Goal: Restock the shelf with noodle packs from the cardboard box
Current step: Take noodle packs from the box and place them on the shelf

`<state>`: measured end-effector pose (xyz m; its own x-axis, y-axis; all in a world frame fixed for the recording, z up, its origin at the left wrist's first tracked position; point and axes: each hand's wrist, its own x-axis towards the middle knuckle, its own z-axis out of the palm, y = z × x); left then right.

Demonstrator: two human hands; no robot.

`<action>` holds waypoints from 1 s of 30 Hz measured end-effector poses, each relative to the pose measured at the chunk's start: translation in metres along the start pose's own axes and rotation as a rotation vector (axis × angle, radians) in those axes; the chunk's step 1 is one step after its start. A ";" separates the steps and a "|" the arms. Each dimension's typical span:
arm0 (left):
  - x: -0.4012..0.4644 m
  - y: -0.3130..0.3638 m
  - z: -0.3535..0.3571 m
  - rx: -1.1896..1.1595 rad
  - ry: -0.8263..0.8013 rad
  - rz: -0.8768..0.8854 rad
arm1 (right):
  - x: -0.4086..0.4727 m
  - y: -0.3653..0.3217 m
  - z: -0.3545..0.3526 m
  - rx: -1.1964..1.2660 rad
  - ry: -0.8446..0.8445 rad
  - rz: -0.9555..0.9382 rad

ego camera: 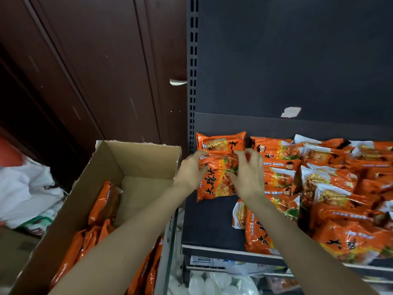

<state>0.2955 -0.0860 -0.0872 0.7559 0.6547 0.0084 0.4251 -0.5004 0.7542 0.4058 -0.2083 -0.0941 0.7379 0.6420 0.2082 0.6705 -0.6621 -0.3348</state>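
Observation:
An orange noodle pack (217, 184) lies flat at the left end of the dark shelf (208, 222). My left hand (190, 169) grips its left edge and my right hand (248, 173) pinches its top right part with curled fingers. Another orange pack (221, 141) lies just behind it against the shelf's back panel. Several more packs (331, 188) cover the shelf to the right. The open cardboard box (110, 167) stands to the left of the shelf, with several orange packs (102, 209) upright along its left side.
A slotted metal upright (192, 81) marks the shelf's left end. Dark red cabinet doors with a metal handle (177, 82) stand behind the box. White plastic bags (27, 192) lie at the far left. A lower shelf (234, 265) holds white packets.

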 end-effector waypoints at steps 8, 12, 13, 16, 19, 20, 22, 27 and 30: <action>-0.041 -0.033 -0.070 0.136 0.105 0.051 | -0.001 -0.072 -0.001 0.202 -0.076 -0.310; -0.067 -0.086 -0.123 0.210 0.229 -0.054 | -0.013 -0.133 0.020 0.299 -0.256 -0.363; -0.073 -0.102 -0.136 0.231 0.263 -0.079 | -0.018 -0.148 0.027 0.324 -0.282 -0.375; -0.092 -0.151 -0.176 0.292 0.310 -0.175 | -0.033 -0.193 0.055 0.371 -0.334 -0.378; -0.104 -0.196 -0.209 0.279 0.175 -0.241 | -0.047 -0.232 0.089 0.352 -0.402 -0.341; -0.107 -0.208 -0.217 0.253 0.082 -0.243 | -0.052 -0.243 0.099 0.354 -0.425 -0.316; -0.114 -0.225 -0.226 0.202 -0.102 -0.232 | -0.061 -0.263 0.119 0.372 -0.480 -0.247; -0.125 -0.244 -0.228 0.068 -0.163 -0.196 | -0.082 -0.295 0.158 0.345 -0.656 -0.076; -0.125 -0.254 -0.230 -0.010 -0.156 -0.191 | -0.086 -0.308 0.181 0.361 -0.689 0.016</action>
<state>-0.0211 0.0897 -0.1287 0.7302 0.6411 -0.2361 0.5636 -0.3699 0.7386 0.1220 0.0106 -0.1753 0.4533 0.8074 -0.3777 0.5063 -0.5820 -0.6364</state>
